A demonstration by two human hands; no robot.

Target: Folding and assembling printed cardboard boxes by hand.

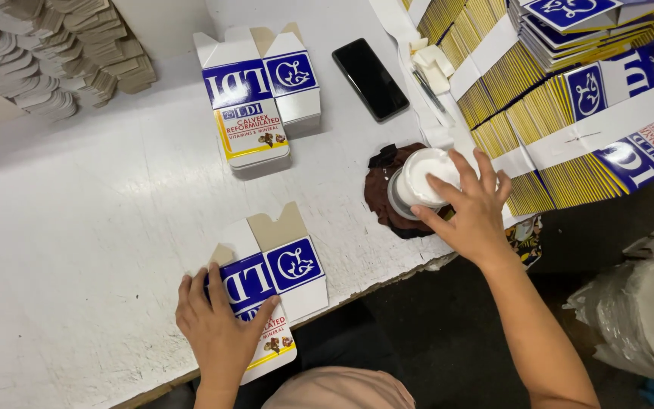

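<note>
My left hand (217,326) lies flat on a folded blue, white and yellow carton blank (281,284) at the near edge of the white table (77,227). The blank's brown flaps point away from me. My right hand (472,208) reaches to a small white pot (418,182) that sits on a dark brown rag (384,193). Its fingertips touch the pot's rim and are spread over it. I cannot tell whether the hand grips the pot.
A pile of the same flat cartons (255,106) lies further back. A black phone (370,79) rests beside it. Banded bundles of cartons (569,98) fill the right. Stacks of grey card pieces (47,53) stand at the back left. A plastic-wrapped bundle (637,318) sits off the table.
</note>
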